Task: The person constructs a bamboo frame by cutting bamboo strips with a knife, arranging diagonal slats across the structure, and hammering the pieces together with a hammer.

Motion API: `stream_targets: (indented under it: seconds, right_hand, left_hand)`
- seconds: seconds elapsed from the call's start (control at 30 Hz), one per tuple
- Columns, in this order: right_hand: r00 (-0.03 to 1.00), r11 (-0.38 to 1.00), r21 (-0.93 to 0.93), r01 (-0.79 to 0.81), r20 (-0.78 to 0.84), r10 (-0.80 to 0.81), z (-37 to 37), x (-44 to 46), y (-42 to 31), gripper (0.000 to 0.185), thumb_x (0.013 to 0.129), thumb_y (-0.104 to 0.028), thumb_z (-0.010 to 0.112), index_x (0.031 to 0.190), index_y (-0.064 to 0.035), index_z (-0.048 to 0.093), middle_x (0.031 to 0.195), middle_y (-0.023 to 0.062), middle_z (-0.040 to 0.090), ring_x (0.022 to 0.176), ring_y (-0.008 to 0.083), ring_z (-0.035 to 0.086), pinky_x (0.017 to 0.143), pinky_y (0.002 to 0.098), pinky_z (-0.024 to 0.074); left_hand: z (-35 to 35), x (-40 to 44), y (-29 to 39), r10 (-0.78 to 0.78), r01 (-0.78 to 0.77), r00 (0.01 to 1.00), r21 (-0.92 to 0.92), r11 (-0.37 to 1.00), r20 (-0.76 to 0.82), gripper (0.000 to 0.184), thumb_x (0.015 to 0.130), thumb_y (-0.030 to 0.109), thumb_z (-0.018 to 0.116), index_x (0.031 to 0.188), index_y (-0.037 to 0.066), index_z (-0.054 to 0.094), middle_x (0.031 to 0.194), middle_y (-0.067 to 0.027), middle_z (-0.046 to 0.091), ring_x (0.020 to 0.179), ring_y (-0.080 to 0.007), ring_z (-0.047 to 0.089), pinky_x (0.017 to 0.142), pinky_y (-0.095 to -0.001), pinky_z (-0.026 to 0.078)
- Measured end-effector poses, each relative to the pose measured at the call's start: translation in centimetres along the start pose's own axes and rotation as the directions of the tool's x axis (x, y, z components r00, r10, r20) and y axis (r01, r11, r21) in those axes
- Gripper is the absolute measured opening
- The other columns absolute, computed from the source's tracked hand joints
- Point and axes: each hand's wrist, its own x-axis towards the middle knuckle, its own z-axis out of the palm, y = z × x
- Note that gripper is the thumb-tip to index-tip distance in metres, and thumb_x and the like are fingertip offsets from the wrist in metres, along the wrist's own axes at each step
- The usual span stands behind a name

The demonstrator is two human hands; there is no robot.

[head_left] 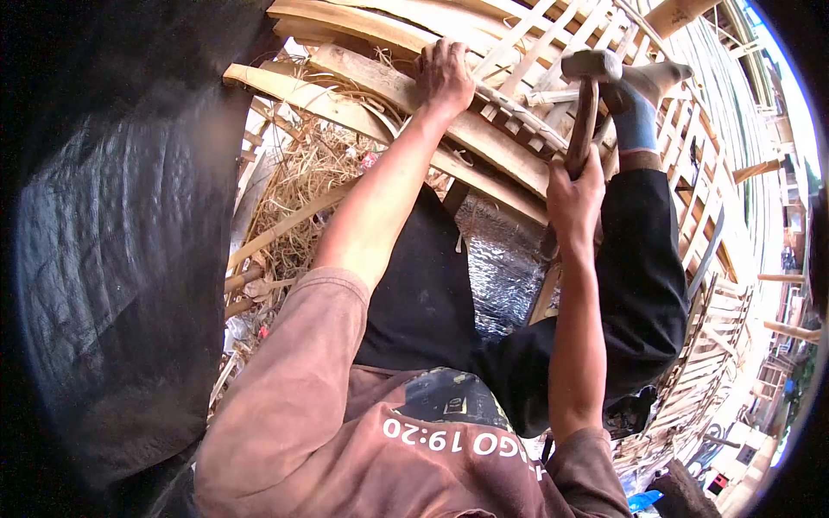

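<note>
My right hand [574, 197] is wrapped round the wooden handle of a hammer [586, 121]. The hammer stands head up, its blunt metal head close to my socked foot [637, 121]. Farther left, my left hand [445, 79] bends its fingers over a wooden slat [505, 105] at the lower edge of a slatted lattice panel [540, 43]. Its fingertips are partly hidden. Below that hand run long rough planks [367, 78], roughly parallel, with gaps between them. No nail can be made out.
Dry straw-like shavings [298, 177] lie under the planks at left. A black sheet [129, 276] hangs along the left side. Shiny dark sheeting [505, 268] shows between my legs. More lattice [704, 345] stretches down the right, and poles [790, 331] jut out beyond it.
</note>
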Motion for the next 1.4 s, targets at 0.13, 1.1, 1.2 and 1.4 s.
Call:
stream_targets:
  seconds: [0.13,1.1,1.2,1.4]
  right_hand:
    - [0.997,0.998,0.014,-0.068,0.036,0.068,1.2,-1.6,2.5,0.019,0.081,-0.008,0.058,0.095,0.0005,0.048,0.072,0.0179,0.054,0.066,0.0248,0.052,0.064,0.0360,0.0452]
    - [0.935,0.830,0.432,-0.352,0.126,0.331,-3.5,-16.2,1.6,0.010,0.085,-0.003,0.054,0.094,-0.0024,0.049,0.064,-0.0010,0.047,0.051,0.0073,0.046,0.042,0.0250,0.0358]
    - [0.925,0.819,0.431,-0.379,0.170,0.339,-3.3,-16.0,1.6,0.015,0.085,-0.004,0.055,0.100,-0.0011,0.051,0.066,-0.0013,0.048,0.053,0.0071,0.045,0.043,0.0255,0.0343]
    - [0.943,0.909,0.282,-0.308,0.217,0.252,-2.8,-14.3,0.0,0.017,0.083,-0.005,0.058,0.097,-0.0001,0.051,0.070,0.0036,0.050,0.059,0.0110,0.047,0.049,0.0290,0.0381]
  left_hand:
    - [-0.4,0.2,0.1,0.027,-0.029,0.999,0.040,0.999,0.044,0.028,0.089,0.019,0.047,0.112,0.005,0.055,0.116,-0.0156,0.054,0.109,-0.0330,0.049,0.096,-0.0485,0.035]
    - [-2.0,-1.9,1.2,-0.377,0.398,0.914,-0.146,0.906,0.149,0.052,0.074,0.027,0.079,0.114,0.008,0.052,0.113,-0.0193,0.054,0.111,-0.0356,0.051,0.095,-0.0468,0.041]
    - [-2.6,-2.3,2.0,-0.274,0.276,0.961,-0.086,0.957,0.028,0.053,0.075,0.029,0.077,0.117,0.009,0.052,0.119,-0.0189,0.049,0.116,-0.0369,0.046,0.095,-0.0500,0.040]
    - [-4.2,-1.5,4.0,0.087,-0.084,0.991,-0.027,0.996,0.104,0.035,0.079,0.029,0.069,0.110,0.016,0.061,0.114,-0.0093,0.056,0.110,-0.0314,0.053,0.091,-0.0518,0.040]
